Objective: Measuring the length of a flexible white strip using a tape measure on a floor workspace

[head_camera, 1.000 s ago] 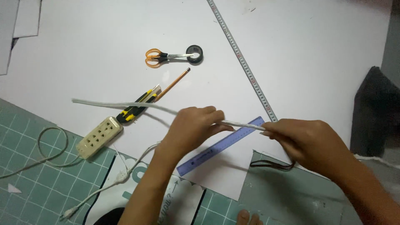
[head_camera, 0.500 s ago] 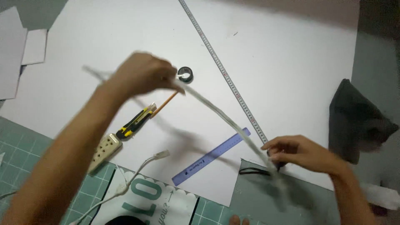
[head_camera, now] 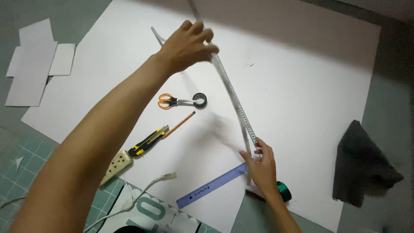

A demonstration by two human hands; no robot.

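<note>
My left hand [head_camera: 187, 45] is raised over the far part of a large white sheet [head_camera: 310, 86] and grips a long thin pale strip [head_camera: 224, 75]. The strip bends in an arc down to my right hand [head_camera: 260, 163], which pinches its lower end against the sheet. One strip end sticks out past my left hand at the upper left. A long steel ruler [head_camera: 240, 113] lies on the sheet right beside the strip, running from the top edge down to my right hand.
Orange-handled scissors [head_camera: 169, 101], a black tape roll [head_camera: 199, 100], a pencil [head_camera: 179, 124], a yellow-black utility knife [head_camera: 148, 141], a blue ruler [head_camera: 212, 186] and a power strip [head_camera: 115, 166] lie at left. A green tape roll [head_camera: 284, 191] and a dark cloth [head_camera: 364, 166] lie at right.
My left hand has slid along the strip and lifted it up and away, bending it into an arc. My right hand stays low on the strip's near end.
</note>
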